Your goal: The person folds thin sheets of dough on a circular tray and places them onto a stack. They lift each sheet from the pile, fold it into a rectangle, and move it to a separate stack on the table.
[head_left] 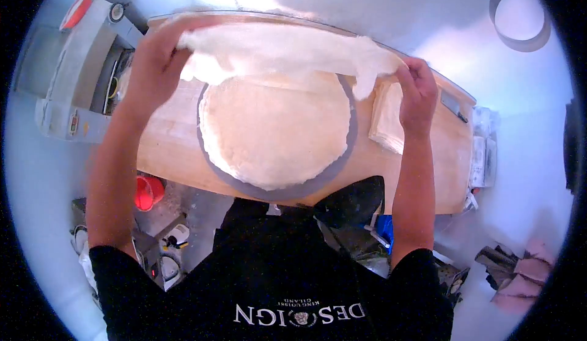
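Observation:
A thin, pale dough sheet point(275, 50) hangs stretched between my two hands above the far side of the table. My left hand point(162, 56) is closed on its left end, and my right hand point(419, 87) pinches its right corner. Below and nearer to me lies a round stack of thin dough sheets point(278, 136) with ragged edges, on a dark round board point(293, 191). The raised sheet hides the back of the stack. Close to my right wrist sits a folded pile of pale sheets point(386, 118), partly covered by my forearm.
Everything rests on a wooden table point(165, 148). A knife point(454, 107) lies at its right side, near clear plastic packs point(483, 148). A white machine point(79, 84) stands at the left. On the floor are a red bucket point(148, 193) and assorted items.

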`<state>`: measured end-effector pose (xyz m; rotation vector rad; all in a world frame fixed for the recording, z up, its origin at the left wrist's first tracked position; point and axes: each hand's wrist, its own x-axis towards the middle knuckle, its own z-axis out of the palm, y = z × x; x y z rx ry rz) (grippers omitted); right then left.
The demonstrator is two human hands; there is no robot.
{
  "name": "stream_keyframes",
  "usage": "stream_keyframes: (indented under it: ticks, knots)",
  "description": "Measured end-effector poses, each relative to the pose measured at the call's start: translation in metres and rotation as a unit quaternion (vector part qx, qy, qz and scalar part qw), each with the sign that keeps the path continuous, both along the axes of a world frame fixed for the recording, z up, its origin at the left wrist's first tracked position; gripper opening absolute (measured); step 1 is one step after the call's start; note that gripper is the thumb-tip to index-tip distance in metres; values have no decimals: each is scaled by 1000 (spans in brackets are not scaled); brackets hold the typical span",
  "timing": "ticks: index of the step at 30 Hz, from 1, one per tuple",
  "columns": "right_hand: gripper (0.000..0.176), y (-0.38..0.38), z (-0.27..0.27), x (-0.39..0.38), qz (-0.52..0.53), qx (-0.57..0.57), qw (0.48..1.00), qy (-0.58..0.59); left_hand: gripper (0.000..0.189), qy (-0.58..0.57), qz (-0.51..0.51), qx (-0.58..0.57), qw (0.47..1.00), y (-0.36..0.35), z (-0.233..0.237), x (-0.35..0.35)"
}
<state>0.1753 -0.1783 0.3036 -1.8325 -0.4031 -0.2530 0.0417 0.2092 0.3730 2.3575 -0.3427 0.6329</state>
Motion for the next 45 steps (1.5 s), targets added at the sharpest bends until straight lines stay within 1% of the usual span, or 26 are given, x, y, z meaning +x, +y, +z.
stream_keyframes:
  ticks: [1, 2, 4, 5, 6, 8, 10, 11, 13, 15, 17, 21, 24, 26, 28, 30, 32, 33, 35, 36, 38, 39, 41, 42, 44, 45]
  knots:
    - [20, -7, 4, -12, -36, -87, 995, -15, 33, -17, 4, 48, 999, -2, -6, -12]
    - [20, -12, 1, -26, -37, -88, 995, -15, 38, -34, 9, 96, 995, -4, -13, -24]
    - [18, -22, -15, -50, -65, -157, 985, 7, 40, -16, -40, 85, 995, -10, -36, -45]
    - [17, -25, -28, -60, -40, -157, 987, -1, 42, -14, -48, 85, 995, -13, -55, -54]
    - [17, -30, -44, -69, -15, -157, 987, -7, 43, -10, -55, 85, 995, -17, -80, -65]
    - [17, -42, -93, -84, 17, -186, 982, 13, 42, 114, -23, 5, 993, -22, -147, -94]
    - [19, -54, -140, -99, 37, -255, 966, 35, 36, 91, -42, 75, 992, -38, -187, -110]
    - [19, -60, -163, -108, 37, -257, 965, 37, 36, 92, -43, 72, 992, -43, -217, -121]
    - [20, -70, -200, -127, 70, -291, 951, 79, 31, 159, -73, 80, 981, -45, -272, -144]
    - [16, -76, -212, -142, 91, -312, 944, 62, 28, 203, -96, 80, 971, -52, -292, -163]
    - [12, -81, -209, -156, 113, -333, 935, 49, 24, 310, -125, 124, 934, -61, -287, -175]
    - [14, -83, -182, -161, 162, -389, 902, 92, 22, 284, -142, 96, 944, -61, -289, -197]
    - [14, -79, -152, -150, 186, -388, 894, 127, 22, 326, -140, 100, 930, -56, -283, -205]
    - [18, -70, -131, -130, 193, -375, 894, 148, 22, 286, -125, -1, 950, -49, -276, -205]
    - [16, -56, -119, -97, 122, -337, 892, 277, 21, 278, -42, -58, 958, -38, -274, -189]
    - [27, -44, -143, -44, 86, -290, 905, 299, 27, 422, 153, -117, 886, -33, -238, -137]
    - [31, -13, -159, -5, 25, -206, 930, 304, 42, 405, 215, -202, 865, -13, -241, -80]
    - [31, -11, -178, 8, 24, -205, 930, 305, 42, 406, 215, -200, 866, -8, -253, -69]
    - [29, -17, -229, 27, 40, -198, 893, 402, 56, 441, 230, -256, 829, -1, -298, -58]
    - [29, -20, -241, 29, 41, -197, 894, 400, 63, 430, 217, -137, 865, -2, -313, -66]
    - [32, -29, -255, 18, 50, -288, 888, 355, 64, 416, 207, -140, 874, -15, -308, -76]
    - [32, -33, -258, 12, 50, -290, 886, 359, 64, 420, 206, -141, 872, -20, -302, -78]
    - [33, -36, -254, -6, -3, -278, 904, 326, 66, 537, 233, -123, 801, -30, -263, -78]
    - [33, -38, -249, -16, -2, -277, 903, 327, 66, 538, 234, -122, 800, -33, -265, -85]
    - [30, -42, -239, -34, -20, -253, 918, 306, 71, 479, 237, -58, 843, -41, -267, -98]
    - [30, -44, -237, -42, -19, -252, 918, 307, 67, 482, 238, -55, 842, -45, -265, -102]
